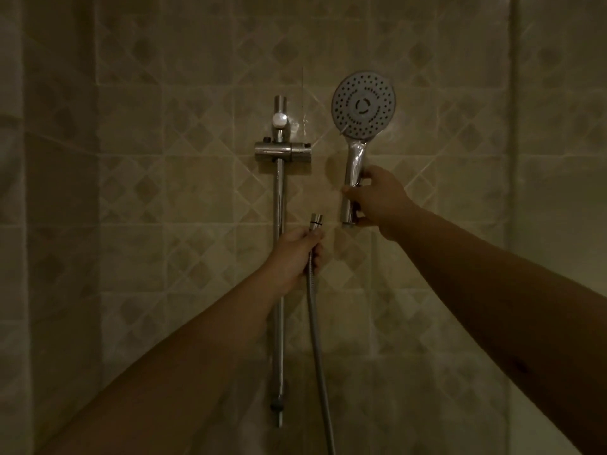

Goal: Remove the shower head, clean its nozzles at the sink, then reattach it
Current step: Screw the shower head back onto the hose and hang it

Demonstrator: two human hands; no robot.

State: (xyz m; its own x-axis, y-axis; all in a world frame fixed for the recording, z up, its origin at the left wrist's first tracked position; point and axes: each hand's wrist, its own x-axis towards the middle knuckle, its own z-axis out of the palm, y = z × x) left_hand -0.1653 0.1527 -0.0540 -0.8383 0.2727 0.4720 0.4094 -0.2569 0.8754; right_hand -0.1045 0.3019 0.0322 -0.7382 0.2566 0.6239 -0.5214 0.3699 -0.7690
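The shower head (362, 105) stands upright just right of the slide rail (279, 257), handle gripped by the right hand (377, 200), while the left hand (295, 254) grips the hose (317, 339) — its nut apparently detached — below-left of the handle's end.

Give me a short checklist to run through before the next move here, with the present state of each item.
1. Round grey-faced chrome shower head free of the ribbed metal hose: ok, the ends are apart.
2. Right hand holds the head's handle firmly: ok, fingers wrap it.
3. Left hand controls the hose's chrome end connector: ok, held just below it.
4. Chrome sliding holder on the vertical chrome wall rail is vacant: ok.
5. Nozzles clean: cannot tell, too dim.
6. Washer inside connector: cannot tell.
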